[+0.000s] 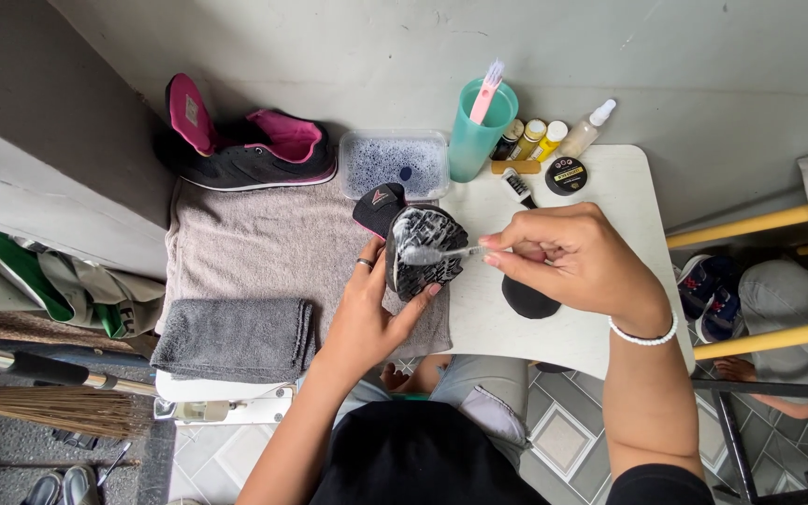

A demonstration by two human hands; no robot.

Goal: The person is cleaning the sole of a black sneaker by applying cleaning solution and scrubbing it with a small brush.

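Your left hand (367,313) grasps the black sneaker (420,248) sole-up above the grey towel (264,248), so your right hand (568,257), clenched on a small brush (437,253), reaches the foamy tread.

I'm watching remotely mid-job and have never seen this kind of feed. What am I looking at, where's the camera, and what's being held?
There is one picture, from a camera on the person's head, looking down at their own two bare hands over a small white table. The left hand holds a dark sneaker sole-up, its tread covered in white foam. The right hand holds a small brush against that sole. A grey towel covers the table's left side; on it sit the matching black and pink sneaker, a folded dark grey cloth and a clear tub of soapy water. Behind are a teal cup and small bottles.
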